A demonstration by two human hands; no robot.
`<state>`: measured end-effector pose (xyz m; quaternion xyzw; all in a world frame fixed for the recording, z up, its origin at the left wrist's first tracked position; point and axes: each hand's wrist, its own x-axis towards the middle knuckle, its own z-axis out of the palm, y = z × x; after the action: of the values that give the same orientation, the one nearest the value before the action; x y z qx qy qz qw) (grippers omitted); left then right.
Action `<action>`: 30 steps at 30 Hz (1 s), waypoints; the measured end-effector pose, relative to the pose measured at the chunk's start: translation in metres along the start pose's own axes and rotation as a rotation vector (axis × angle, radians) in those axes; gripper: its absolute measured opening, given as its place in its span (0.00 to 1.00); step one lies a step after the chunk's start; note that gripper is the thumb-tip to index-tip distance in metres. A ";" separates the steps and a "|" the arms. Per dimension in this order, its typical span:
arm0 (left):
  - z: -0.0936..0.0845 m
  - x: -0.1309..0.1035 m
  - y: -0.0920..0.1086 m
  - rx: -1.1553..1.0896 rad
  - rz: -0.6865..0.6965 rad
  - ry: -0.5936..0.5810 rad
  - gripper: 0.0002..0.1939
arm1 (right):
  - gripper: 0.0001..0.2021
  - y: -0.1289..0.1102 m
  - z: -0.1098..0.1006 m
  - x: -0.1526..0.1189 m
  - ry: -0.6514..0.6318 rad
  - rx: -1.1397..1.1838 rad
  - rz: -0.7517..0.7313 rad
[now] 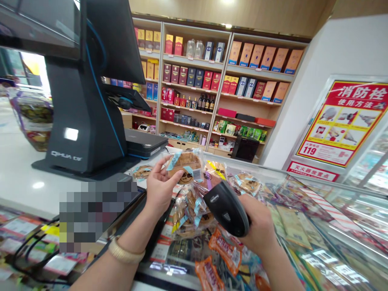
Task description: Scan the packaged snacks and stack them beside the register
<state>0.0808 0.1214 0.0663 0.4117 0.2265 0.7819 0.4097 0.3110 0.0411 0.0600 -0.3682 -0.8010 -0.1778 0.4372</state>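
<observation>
Fingers [175, 178] (L) w/ pkt [189, 161], glass ctr [306, 220], prob. liquor shelves [227, 56]

I'm standing in a shop: beyond the fingers [159, 171] of the left hand [160, 188], shelves [242, 106] hold boxes [256, 55] and bottles [207, 103] above price tags [190, 58]. Left of those fingers stands a checkout terminal [79, 121]; rightward, a barcode scanner [226, 208]; below, a glass display counter [182, 258].
</observation>
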 end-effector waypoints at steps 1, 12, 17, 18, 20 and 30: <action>0.000 0.000 0.000 0.002 -0.006 -0.006 0.31 | 0.09 -0.001 0.000 0.000 -0.025 -0.008 0.010; 0.004 -0.003 0.000 -0.085 -0.079 -0.008 0.26 | 0.08 -0.006 0.000 0.001 -0.115 -0.034 0.080; -0.008 0.017 -0.004 -0.341 -0.205 0.274 0.12 | 0.09 -0.005 -0.002 0.002 0.058 0.002 0.016; -0.013 0.023 -0.005 -0.387 -0.245 0.361 0.08 | 0.09 -0.004 -0.002 0.003 0.091 0.010 -0.005; -0.022 0.035 -0.007 -0.449 -0.337 0.482 0.04 | 0.08 -0.003 -0.004 0.004 0.145 0.019 -0.047; -0.052 0.066 -0.019 -0.378 -0.612 0.570 0.18 | 0.05 -0.005 -0.003 0.005 0.198 0.028 -0.122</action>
<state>0.0247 0.1856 0.0547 0.0125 0.2946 0.7346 0.6111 0.3074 0.0382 0.0661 -0.2934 -0.7771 -0.2284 0.5078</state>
